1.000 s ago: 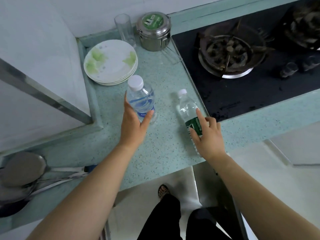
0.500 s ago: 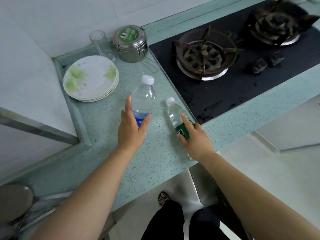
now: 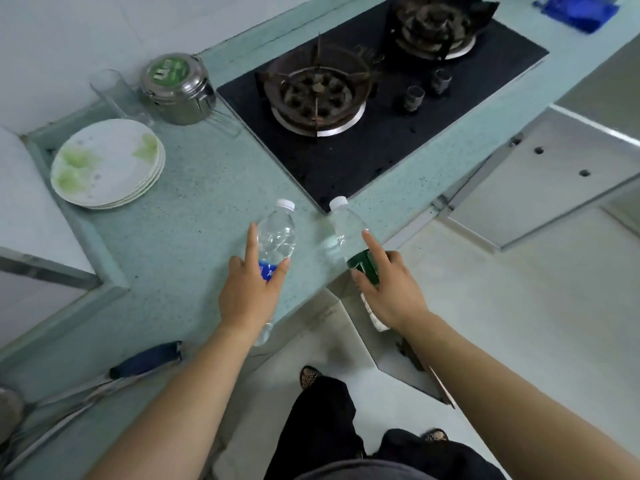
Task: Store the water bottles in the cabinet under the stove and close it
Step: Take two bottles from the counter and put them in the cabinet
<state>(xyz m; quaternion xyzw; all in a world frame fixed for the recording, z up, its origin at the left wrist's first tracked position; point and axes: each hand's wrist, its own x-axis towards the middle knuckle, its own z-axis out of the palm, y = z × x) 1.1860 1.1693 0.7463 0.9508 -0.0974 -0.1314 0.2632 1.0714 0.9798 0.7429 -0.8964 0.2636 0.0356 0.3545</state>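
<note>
My left hand (image 3: 247, 292) grips a clear water bottle with a blue label (image 3: 278, 233), held above the front edge of the green counter (image 3: 187, 216). My right hand (image 3: 391, 289) grips a second water bottle with a green label (image 3: 348, 226), held just past the counter edge near the corner of the black gas stove (image 3: 363, 109). Both bottles have white caps and lean away from me. One cabinet door (image 3: 401, 355) stands open below the counter between my arms. Another cabinet door (image 3: 554, 174) stands open at the right under the stove.
A stack of white plates (image 3: 107, 164), a drinking glass (image 3: 114, 95) and a steel lidded container (image 3: 176, 88) sit at the counter's back left. A blue-handled utensil (image 3: 145, 362) lies at the lower left. My legs and feet are on the white floor (image 3: 519, 323).
Both hands have lifted the bottles off the counter and drawn them toward its front edge. The view has shifted, bringing the whole stove and an open cabinet door on the right into sight.
</note>
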